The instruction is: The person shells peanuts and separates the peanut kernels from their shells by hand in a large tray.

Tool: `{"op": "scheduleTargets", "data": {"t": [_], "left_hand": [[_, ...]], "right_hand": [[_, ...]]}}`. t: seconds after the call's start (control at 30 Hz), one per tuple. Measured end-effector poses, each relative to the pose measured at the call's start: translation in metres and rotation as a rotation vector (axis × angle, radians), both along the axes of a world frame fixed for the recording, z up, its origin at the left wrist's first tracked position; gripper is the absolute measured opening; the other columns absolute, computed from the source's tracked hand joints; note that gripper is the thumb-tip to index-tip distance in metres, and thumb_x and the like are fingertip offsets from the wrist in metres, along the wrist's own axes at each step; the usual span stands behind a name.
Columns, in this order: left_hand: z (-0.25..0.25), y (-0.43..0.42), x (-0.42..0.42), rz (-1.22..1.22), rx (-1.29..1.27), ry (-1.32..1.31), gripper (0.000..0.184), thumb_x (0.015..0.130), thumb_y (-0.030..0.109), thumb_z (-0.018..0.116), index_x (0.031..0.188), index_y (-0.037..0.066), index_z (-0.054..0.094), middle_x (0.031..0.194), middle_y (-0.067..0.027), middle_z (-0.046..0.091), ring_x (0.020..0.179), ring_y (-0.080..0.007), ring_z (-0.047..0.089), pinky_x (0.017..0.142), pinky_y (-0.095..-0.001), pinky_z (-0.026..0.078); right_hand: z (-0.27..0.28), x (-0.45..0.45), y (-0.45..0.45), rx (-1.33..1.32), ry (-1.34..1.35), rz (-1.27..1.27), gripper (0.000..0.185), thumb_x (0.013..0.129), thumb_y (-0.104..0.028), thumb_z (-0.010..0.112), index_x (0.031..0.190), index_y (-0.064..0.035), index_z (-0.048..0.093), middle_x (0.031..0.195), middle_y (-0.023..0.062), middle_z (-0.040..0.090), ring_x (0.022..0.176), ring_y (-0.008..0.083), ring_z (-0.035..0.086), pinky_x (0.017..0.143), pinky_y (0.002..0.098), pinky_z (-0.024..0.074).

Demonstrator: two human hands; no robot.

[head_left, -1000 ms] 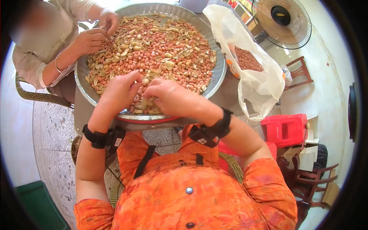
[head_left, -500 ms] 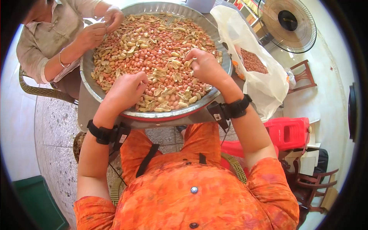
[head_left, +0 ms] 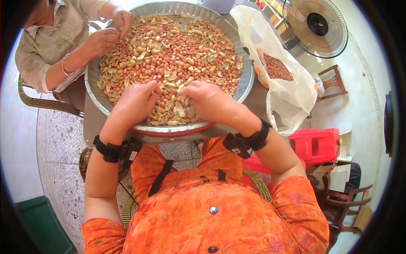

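A wide round metal tray [head_left: 94,84] holds reddish shelled peanuts [head_left: 171,57] mixed with pale peanut shells [head_left: 179,111] and some whole pods. Over its near left part is my left hand [head_left: 137,101], fingers curled inward and thumb bent close to them. My right hand [head_left: 209,100] faces it from the near right, with fingers bent down at the peanuts and shells. A small gap filled with shells separates the two hands. What either hand pinches, if anything, is hidden by the fingers.
Across the tray's left side, another person's hands [head_left: 103,40] meet at the rim. A white plastic bag [head_left: 292,95] with peanuts lies at the right. Beyond it stand a fan [head_left: 316,25] and a red plastic stool [head_left: 315,146]; a wooden chair [head_left: 344,203] is lower right.
My right hand has moved left and toward me, from the tray's right side to near my left hand. The pale piece at its fingertips no longer shows. My left hand has barely shifted.
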State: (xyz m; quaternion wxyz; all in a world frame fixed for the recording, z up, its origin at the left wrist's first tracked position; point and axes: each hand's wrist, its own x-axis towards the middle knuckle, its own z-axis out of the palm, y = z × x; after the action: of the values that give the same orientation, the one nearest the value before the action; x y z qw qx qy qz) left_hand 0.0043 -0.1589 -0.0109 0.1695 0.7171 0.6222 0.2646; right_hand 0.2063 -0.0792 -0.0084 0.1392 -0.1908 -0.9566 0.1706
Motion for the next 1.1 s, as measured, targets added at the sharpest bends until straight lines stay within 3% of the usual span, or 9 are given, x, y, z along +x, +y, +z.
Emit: {"op": "scheduleTargets", "data": {"t": [0.07,0.17,0.23,0.33,0.6,0.77,0.8,0.9,1.1], "left_hand": [[0.000,-0.001,0.000,-0.007,0.005,-0.019,0.011,0.074,0.008,0.052,0.083,0.001,0.052,0.067,-0.0150,0.056,0.062,-0.0278,0.056,0.056,-0.0335,0.043],[0.000,0.000,0.000,-0.012,-0.002,-0.014,0.011,0.074,0.007,0.053,0.083,0.001,0.052,0.068,-0.0150,0.056,0.063,-0.0276,0.056,0.056,-0.0329,0.043],[0.000,0.000,-0.001,-0.013,0.005,-0.024,0.010,0.074,0.007,0.053,0.083,0.001,0.052,0.068,-0.0150,0.056,0.063,-0.0274,0.056,0.056,-0.0329,0.043],[-0.002,0.000,-0.002,-0.020,0.026,-0.019,0.010,0.075,0.007,0.053,0.083,0.001,0.052,0.068,-0.0148,0.056,0.062,-0.0269,0.056,0.056,-0.0328,0.043],[-0.002,0.000,-0.001,-0.018,0.028,-0.047,0.009,0.074,0.006,0.053,0.082,0.001,0.052,0.067,-0.0144,0.055,0.061,-0.0263,0.056,0.056,-0.0323,0.042],[-0.001,0.000,-0.001,-0.025,0.042,-0.051,0.010,0.074,0.007,0.052,0.082,0.001,0.052,0.065,-0.0137,0.055,0.060,-0.0264,0.055,0.055,-0.0323,0.042],[-0.001,0.000,-0.002,-0.022,0.041,-0.048,0.010,0.074,0.007,0.052,0.082,0.001,0.052,0.065,-0.0137,0.055,0.060,-0.0264,0.055,0.055,-0.0323,0.042],[-0.003,0.000,-0.001,-0.015,0.027,-0.026,0.010,0.074,0.008,0.052,0.082,0.001,0.052,0.066,-0.0142,0.056,0.061,-0.0274,0.055,0.056,-0.0331,0.042],[-0.002,0.000,-0.001,-0.019,0.030,-0.021,0.012,0.074,0.009,0.052,0.082,0.001,0.053,0.067,-0.0155,0.056,0.063,-0.0295,0.055,0.057,-0.0350,0.042]], "right_hand": [[-0.004,0.012,0.008,0.062,0.108,0.000,0.022,0.071,0.001,0.050,0.092,-0.0046,0.056,0.081,0.0115,0.053,0.072,0.0268,0.055,0.066,0.0342,0.0454],[0.000,0.036,0.030,-0.372,0.128,-0.320,0.019,0.079,-0.001,0.042,0.095,-0.0034,0.053,0.076,0.0080,0.054,0.057,0.0111,0.053,0.051,0.0241,0.0434],[0.018,0.042,0.037,-0.855,0.187,-0.481,0.024,0.075,0.003,0.041,0.096,-0.0010,0.052,0.080,0.0094,0.056,0.063,0.0167,0.056,0.055,0.0276,0.0464],[0.020,0.050,0.045,-0.938,0.415,-0.454,0.028,0.075,0.005,0.037,0.098,-0.0014,0.053,0.083,0.0066,0.055,0.059,0.0091,0.054,0.050,0.0219,0.0455],[0.041,0.067,0.050,-0.710,0.047,-0.526,0.026,0.077,-0.001,0.044,0.102,-0.0017,0.054,0.085,0.0059,0.057,0.069,0.0106,0.057,0.057,0.0226,0.0461],[0.040,0.062,0.047,-0.366,-0.296,-0.277,0.041,0.071,-0.023,0.062,0.104,-0.0002,0.052,0.090,0.0145,0.058,0.078,0.0238,0.058,0.071,0.0307,0.0459],[0.041,0.057,0.041,-0.311,-0.324,-0.236,0.057,0.065,-0.033,0.068,0.108,-0.0006,0.050,0.098,0.0200,0.055,0.092,0.0295,0.053,0.079,0.0362,0.0429],[0.034,0.038,0.021,-0.225,-0.324,-0.083,0.060,0.065,-0.032,0.068,0.114,-0.0043,0.046,0.107,0.0226,0.048,0.102,0.0331,0.047,0.085,0.0375,0.0394],[0.027,-0.014,-0.014,-0.341,-0.382,-0.068,0.052,0.066,-0.026,0.066,0.114,-0.0161,0.047,0.099,0.0208,0.043,0.098,0.0354,0.045,0.085,0.0357,0.0383]]}}
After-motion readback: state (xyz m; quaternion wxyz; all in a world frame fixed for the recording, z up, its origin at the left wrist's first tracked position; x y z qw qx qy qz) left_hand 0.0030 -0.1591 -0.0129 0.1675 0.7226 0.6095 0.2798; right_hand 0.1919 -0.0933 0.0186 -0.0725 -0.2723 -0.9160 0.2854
